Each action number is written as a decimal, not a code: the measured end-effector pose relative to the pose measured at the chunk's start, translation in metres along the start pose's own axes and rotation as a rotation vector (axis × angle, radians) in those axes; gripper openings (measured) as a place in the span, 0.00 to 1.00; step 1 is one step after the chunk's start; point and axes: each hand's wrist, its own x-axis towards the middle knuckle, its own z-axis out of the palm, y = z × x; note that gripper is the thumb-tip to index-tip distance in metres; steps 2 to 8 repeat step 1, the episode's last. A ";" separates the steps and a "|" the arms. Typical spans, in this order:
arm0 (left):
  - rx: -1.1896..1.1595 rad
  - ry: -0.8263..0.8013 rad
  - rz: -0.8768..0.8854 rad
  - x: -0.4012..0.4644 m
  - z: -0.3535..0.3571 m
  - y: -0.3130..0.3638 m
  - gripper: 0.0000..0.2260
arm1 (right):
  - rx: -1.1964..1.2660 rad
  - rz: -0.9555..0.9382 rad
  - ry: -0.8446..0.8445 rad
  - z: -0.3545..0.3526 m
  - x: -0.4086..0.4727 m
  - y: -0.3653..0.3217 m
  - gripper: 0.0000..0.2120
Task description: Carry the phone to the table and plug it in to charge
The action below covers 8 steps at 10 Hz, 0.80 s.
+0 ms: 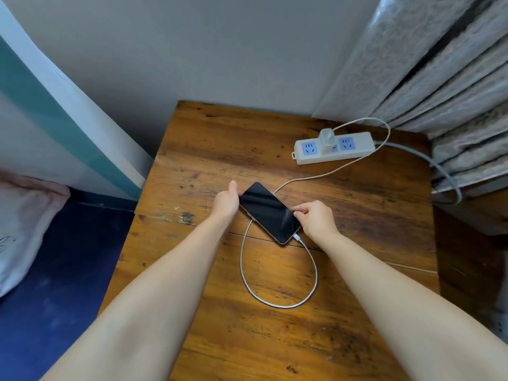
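The phone lies flat on the wooden desk, screen up and dark, right between the two hands. Its long side runs from 10 o'clock to 4 o'clock. The white cable looks plugged into its near end at 4 o'clock, makes a big loop toward 6 o'clock, passes under the phone and goes off toward 1 o'clock to the charger in the power strip. The left hand is curled on the far left edge of the phone, thumb up. The right hand pinches the right edge close to the plug end, fingers bent. Both hands touch the phone, and the right hand is nearer the plug. I think the job is almost done; the hands only need to let go softly so the plug stays in. I cannot tell if it is charging, since the screen is black.
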 end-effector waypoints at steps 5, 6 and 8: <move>-0.016 -0.054 0.003 -0.013 -0.014 -0.007 0.24 | 0.016 0.031 -0.040 -0.022 -0.012 -0.001 0.14; -0.016 -0.054 0.003 -0.013 -0.014 -0.007 0.24 | 0.016 0.031 -0.040 -0.022 -0.012 -0.001 0.14; -0.016 -0.054 0.003 -0.013 -0.014 -0.007 0.24 | 0.016 0.031 -0.040 -0.022 -0.012 -0.001 0.14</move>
